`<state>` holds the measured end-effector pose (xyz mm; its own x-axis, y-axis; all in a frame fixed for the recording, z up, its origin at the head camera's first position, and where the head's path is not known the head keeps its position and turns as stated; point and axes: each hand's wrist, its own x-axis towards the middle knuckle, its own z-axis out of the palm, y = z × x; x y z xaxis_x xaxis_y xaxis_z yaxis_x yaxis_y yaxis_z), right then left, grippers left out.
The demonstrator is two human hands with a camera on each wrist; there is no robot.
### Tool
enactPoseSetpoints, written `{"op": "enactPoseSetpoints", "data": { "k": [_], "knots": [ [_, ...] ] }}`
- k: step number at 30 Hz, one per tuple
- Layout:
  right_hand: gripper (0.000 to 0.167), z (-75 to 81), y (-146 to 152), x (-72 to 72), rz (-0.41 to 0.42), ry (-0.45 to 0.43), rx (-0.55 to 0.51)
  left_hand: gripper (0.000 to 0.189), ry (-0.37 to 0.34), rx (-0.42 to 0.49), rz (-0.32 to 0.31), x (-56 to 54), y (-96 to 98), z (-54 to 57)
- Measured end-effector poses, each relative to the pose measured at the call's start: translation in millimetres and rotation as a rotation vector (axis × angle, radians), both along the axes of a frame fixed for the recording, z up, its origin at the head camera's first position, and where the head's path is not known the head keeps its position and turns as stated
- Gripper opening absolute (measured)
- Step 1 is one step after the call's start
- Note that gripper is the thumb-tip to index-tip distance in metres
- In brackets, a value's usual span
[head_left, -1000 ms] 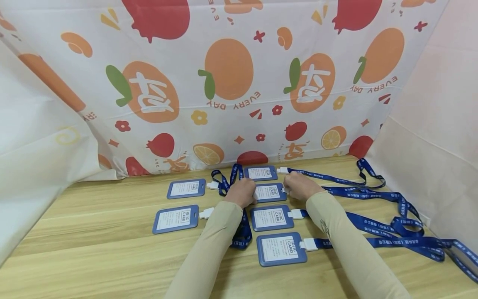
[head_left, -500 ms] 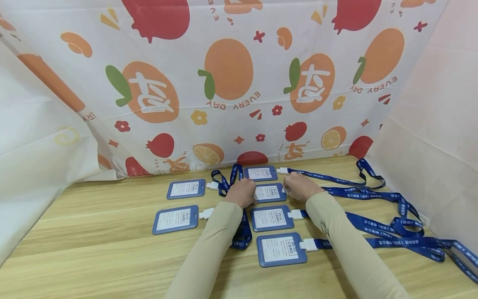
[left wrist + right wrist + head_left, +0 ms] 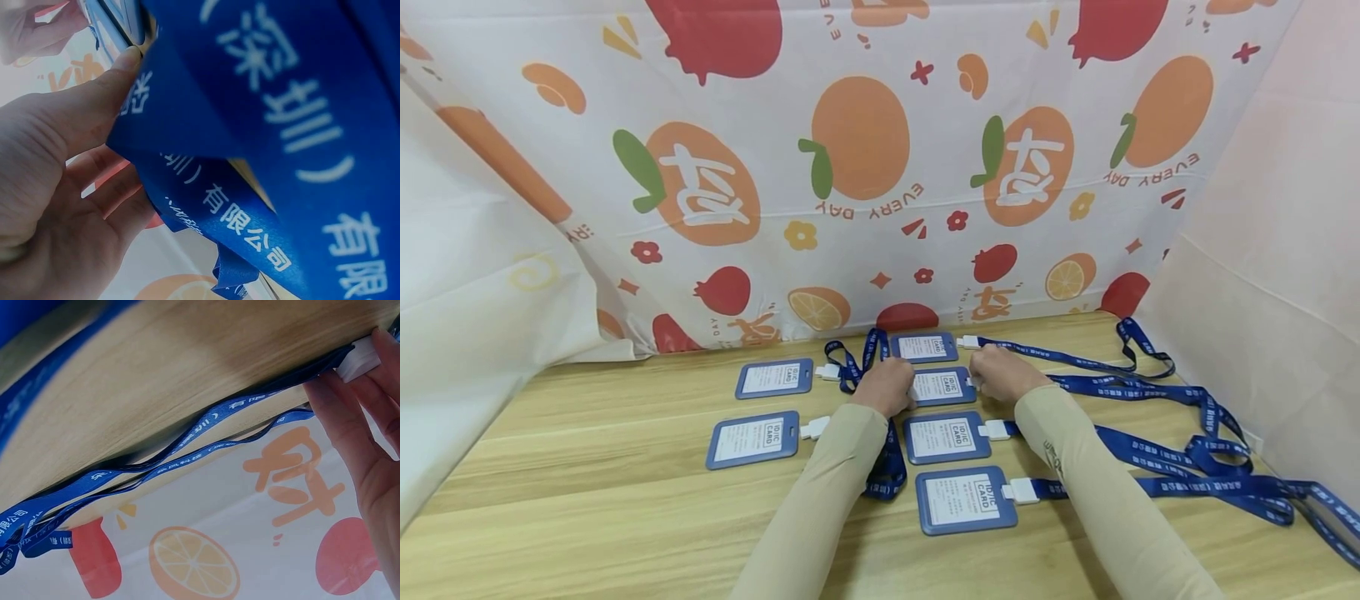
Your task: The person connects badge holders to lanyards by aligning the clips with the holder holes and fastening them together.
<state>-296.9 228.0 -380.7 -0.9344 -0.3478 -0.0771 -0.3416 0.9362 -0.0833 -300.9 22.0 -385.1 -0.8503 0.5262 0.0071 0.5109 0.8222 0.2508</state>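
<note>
The blue rectangular plastic badge holder [image 3: 942,386], second from back in the right column, lies between your hands, long axis left to right. Your left hand [image 3: 886,386] is nearer, thumb at its left end; finger closure unconfirmed. Your right hand [image 3: 1002,373] pinches the white plastic clip [image 3: 359,360].

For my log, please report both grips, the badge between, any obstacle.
Left grip on badge. Right grip on its white clip. Badge second from back, right column. Lanyard beside left grip, may snag.
</note>
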Motion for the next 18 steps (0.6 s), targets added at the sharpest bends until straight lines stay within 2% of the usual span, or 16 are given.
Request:
{"op": "enactPoseSetpoints", "data": {
  "k": [18],
  "knots": [
    [0.02, 1.8, -1.0, 1.5, -0.013, -0.013, 0.003, 0.026, 0.006, -0.025, -0.001, 1.9, 0.8, 1.1]
  ]
}}
